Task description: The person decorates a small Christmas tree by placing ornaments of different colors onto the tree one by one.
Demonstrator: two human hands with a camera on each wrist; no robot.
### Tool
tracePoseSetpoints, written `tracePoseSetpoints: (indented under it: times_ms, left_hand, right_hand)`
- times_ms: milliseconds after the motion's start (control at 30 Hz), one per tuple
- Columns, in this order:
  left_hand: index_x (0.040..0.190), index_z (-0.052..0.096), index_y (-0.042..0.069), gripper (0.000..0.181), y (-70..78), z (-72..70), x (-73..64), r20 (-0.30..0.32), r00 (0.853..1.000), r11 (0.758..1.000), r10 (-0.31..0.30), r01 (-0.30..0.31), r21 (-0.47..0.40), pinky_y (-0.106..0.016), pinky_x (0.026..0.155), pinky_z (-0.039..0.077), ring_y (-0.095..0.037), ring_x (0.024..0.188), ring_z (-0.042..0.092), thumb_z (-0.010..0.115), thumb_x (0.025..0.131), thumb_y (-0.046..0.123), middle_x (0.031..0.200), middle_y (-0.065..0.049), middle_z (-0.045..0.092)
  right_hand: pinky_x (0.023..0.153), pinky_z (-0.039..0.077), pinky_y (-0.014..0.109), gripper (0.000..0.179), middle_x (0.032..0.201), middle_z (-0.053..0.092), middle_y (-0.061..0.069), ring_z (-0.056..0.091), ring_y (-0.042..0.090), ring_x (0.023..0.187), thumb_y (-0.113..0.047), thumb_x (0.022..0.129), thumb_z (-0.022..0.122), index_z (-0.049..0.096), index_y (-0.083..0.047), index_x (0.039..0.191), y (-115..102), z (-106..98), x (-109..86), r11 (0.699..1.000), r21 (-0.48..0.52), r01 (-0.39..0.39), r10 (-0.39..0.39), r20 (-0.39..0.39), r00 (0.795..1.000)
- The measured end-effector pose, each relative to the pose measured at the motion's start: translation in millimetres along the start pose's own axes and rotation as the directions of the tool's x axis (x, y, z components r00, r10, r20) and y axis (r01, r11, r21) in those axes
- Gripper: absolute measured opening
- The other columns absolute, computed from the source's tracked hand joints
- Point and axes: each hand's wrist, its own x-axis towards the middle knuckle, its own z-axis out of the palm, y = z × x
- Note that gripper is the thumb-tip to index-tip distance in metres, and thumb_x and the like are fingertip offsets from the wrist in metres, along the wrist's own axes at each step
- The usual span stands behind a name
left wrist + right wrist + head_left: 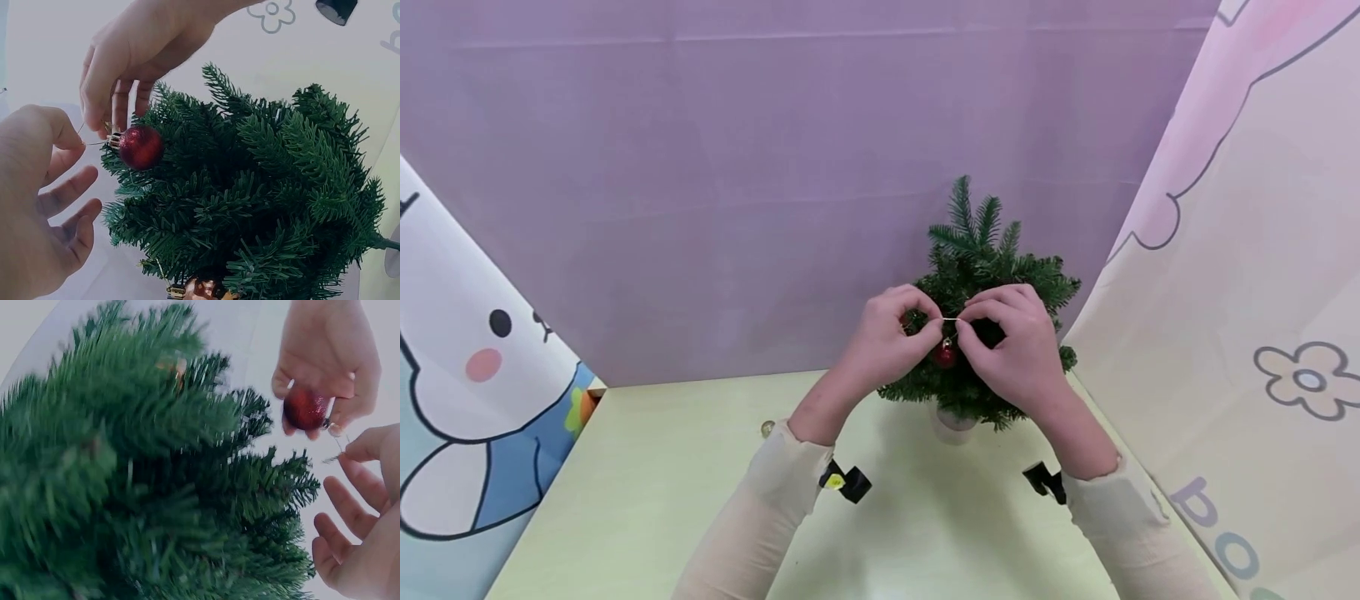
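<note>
A red glittery Christmas bauble (946,354) with a metallic cap hangs in front of a small artificial Christmas tree (973,242). Thumb and forefinger of my left hand (891,333) pinch one side of the bauble's thin string (950,319). My right hand (1018,342) pinches the other side, and a short stretch of string spans the gap between the hands. In the left wrist view the bauble (141,148) lies against the branch tips, its cap pointing to the fingers. Whether the string loops round a branch I cannot tell.
A copper-coloured bauble (203,289) hangs lower on the tree. The tree's pale pot (953,425) stands on the light green table (677,467). A small gold ball (767,428) lies near my left sleeve. A purple backdrop (700,208) and printed side panels (1247,317) surround the table.
</note>
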Motion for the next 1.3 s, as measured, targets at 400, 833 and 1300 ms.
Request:
tracePoseSetpoints:
  times_ms: [400, 833, 1300]
  left_hand:
    - [0.082, 0.065, 0.019, 0.01, 0.2, 3.2, 8.5, -0.038, 0.999, 0.999, -0.039, 0.039, -0.002, -0.025, 0.062, 0.042, -0.002, 0.078, 0.048, 0.057, 0.083, 0.025, 0.086, 0.016, 0.055]
    - [0.08, 0.063, 0.022, 0.009, 0.4, 11.1, 26.8, -0.036, 0.997, 0.998, -0.065, 0.065, 0.009, -0.022, 0.06, 0.042, -0.005, 0.068, 0.049, 0.055, 0.084, 0.025, 0.081, 0.015, 0.056]
    - [0.08, 0.062, 0.024, 0.009, -7.0, 15.7, 37.8, 0.067, 0.968, 0.97, -0.243, 0.242, 0.02, -0.026, 0.051, 0.044, -0.011, 0.05, 0.051, 0.054, 0.084, 0.027, 0.076, 0.011, 0.058]
  right_hand:
    - [0.066, 0.038, 0.033, 0.013, 0.081, 0.064, 0.001, 0.05, 0.02, 0.077, -0.021, 0.079, 0.062, 0.071, -0.011, 0.08, -5, 4, 0.0, 0.986, -0.093, -0.138, 0.124, -0.144, 0.982]
    - [0.056, 0.038, 0.036, 0.02, 0.076, 0.063, 0.003, 0.048, 0.021, 0.067, -0.024, 0.082, 0.057, 0.071, -0.01, 0.078, -2, 5, 8.7, 0.939, -0.226, -0.26, 0.234, -0.135, 0.963]
    - [0.058, 0.04, 0.037, 0.022, 0.075, 0.062, 0.003, 0.046, 0.022, 0.069, -0.028, 0.084, 0.055, 0.071, -0.013, 0.081, -6, 4, 18.4, 0.862, -0.379, -0.336, 0.363, 0.0, 0.932]
